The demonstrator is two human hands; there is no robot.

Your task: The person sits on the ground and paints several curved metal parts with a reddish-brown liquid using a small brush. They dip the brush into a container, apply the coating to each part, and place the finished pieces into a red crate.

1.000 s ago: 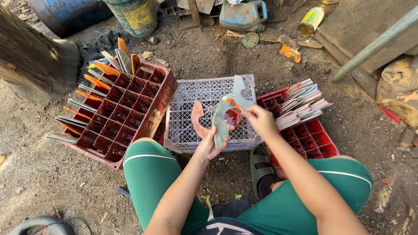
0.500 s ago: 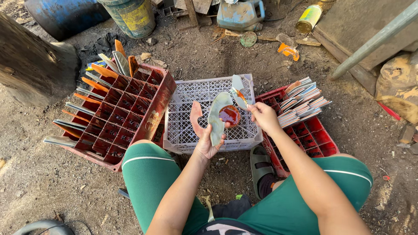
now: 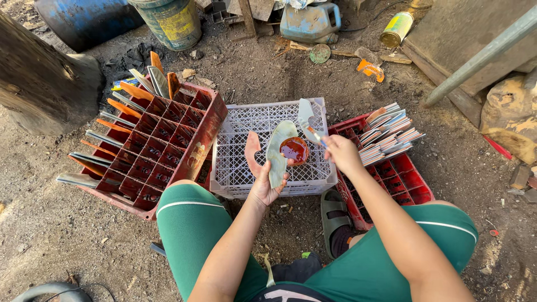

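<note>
My left hand (image 3: 266, 187) grips a pale green sole-shaped piece (image 3: 277, 152) and a pinkish-orange one (image 3: 252, 154) behind it, both held upright over a white plastic crate (image 3: 240, 126). A small brush with an orange handle (image 3: 314, 135) is pinched in my right hand (image 3: 341, 154), its tip beside a small round tub of red-brown liquid (image 3: 294, 150) that sits on the crate. A grey sole-shaped piece (image 3: 305, 116) stands just beyond the brush; I cannot tell what holds it.
A red divided crate (image 3: 168, 140) on the left has sole pieces stuck along its edges. A second red crate (image 3: 405, 182) on the right carries a stack of pieces (image 3: 390, 133). A log (image 3: 39, 89), a blue drum (image 3: 84, 17), a bucket (image 3: 173, 22), a jerrycan (image 3: 310, 22) and a metal pipe (image 3: 481, 56) ring the dirt ground.
The brush has come off the pale green piece and moved slightly right. The pale piece has shifted left, uncovering the tub of red-brown liquid.
</note>
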